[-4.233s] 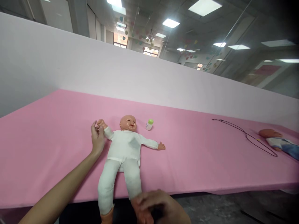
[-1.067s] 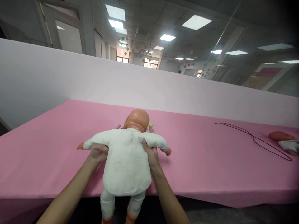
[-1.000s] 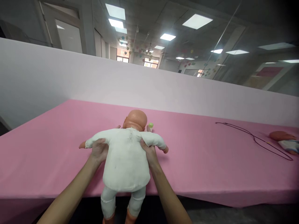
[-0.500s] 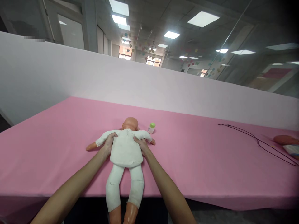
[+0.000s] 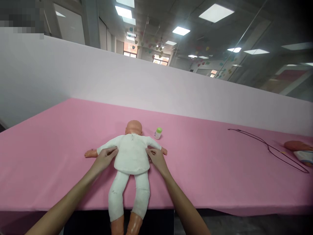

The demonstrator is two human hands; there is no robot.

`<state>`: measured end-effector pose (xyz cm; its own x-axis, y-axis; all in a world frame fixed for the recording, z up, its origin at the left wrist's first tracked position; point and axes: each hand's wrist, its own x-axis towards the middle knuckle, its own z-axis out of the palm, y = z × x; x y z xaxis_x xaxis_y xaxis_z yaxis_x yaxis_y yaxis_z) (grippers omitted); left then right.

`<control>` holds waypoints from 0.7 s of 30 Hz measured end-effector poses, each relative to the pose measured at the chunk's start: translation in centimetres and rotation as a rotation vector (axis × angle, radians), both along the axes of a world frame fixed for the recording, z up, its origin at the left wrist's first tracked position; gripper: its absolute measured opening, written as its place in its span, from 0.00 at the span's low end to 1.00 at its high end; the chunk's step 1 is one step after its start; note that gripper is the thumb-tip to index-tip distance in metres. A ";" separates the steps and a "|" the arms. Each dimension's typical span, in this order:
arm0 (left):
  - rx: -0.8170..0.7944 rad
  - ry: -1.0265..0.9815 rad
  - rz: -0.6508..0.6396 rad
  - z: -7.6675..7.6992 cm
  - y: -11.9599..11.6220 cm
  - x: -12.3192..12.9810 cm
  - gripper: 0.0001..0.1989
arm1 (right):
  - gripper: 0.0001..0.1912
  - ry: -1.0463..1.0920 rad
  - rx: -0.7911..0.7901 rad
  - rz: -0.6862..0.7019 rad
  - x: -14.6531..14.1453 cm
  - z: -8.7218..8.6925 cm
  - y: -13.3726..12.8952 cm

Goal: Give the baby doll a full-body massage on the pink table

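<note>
A baby doll (image 5: 131,153) lies face down, held between my two open hands

Working this rig from a distance, I see the doll near the middle of a pink-covered surface (image 5: 46,163), its head pointing away from me. My left hand (image 5: 104,159) lies palm down against the doll's side, just below the armpit, with the fingers extended and touching the cloth. My right hand (image 5: 156,160) mirrors it on the opposite side. Neither hand is closed around anything. With one hand on each flank, they seem placed to steady the body and keep it flat against the surface, not to lift it.

The doll has a bald, peach-coloured plastic head (image 5: 134,127) and a white cloth suit (image 5: 130,155) with a small seam at the neck. Its arms stretch out sideways, and its legs run straight toward me. Its orange boots (image 5: 134,223) appear to reach past the surface's near edge.

Just beyond the doll's head, to the right as I look, a small white bottle with a green cap (image 5: 158,133) stands upright. Well to the right of the doll, a thin black cord (image 5: 267,148) curves across the surface, and a second doll (image 5: 298,149) lies partly cut off by the edge of the view.
</note>
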<state>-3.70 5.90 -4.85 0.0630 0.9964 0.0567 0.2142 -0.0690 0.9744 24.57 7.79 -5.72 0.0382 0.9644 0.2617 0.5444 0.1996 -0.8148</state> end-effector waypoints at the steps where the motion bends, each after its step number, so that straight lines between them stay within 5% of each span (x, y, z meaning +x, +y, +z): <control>1: 0.087 0.110 0.051 0.2 -0.2 0.0 0.21 | 0.29 -0.029 0.036 -0.044 0.0 0.5 -0.3; 5: 0.357 0.395 0.100 0.4 1.5 1.8 0.29 | 0.27 -0.178 0.242 0.064 -1.8 1.3 0.3; 8: 0.321 0.601 -0.032 -0.9 3.7 2.9 0.41 | 0.34 -0.347 0.179 0.253 -2.6 0.3 1.7; 10: 0.232 0.700 -0.068 -2.1 4.7 2.7 0.45 | 0.34 -0.437 0.118 0.255 -2.0 -0.9 2.4; 17: 0.296 0.934 -0.002 -5.0 4.7 -0.9 0.38 | 0.32 -0.629 0.152 0.097 3.4 -4.5 2.7; 21: 0.409 0.955 -0.004 -4.5 4.6 -2.6 0.31 | 0.32 -0.628 0.152 0.099 4.6 -4.7 2.3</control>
<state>-6.32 10.53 -9.36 0.2629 0.9118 0.3154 0.8836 -0.3588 0.3008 29.20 10.10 -10.46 -0.2535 0.9060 0.3389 0.8809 0.3610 -0.3061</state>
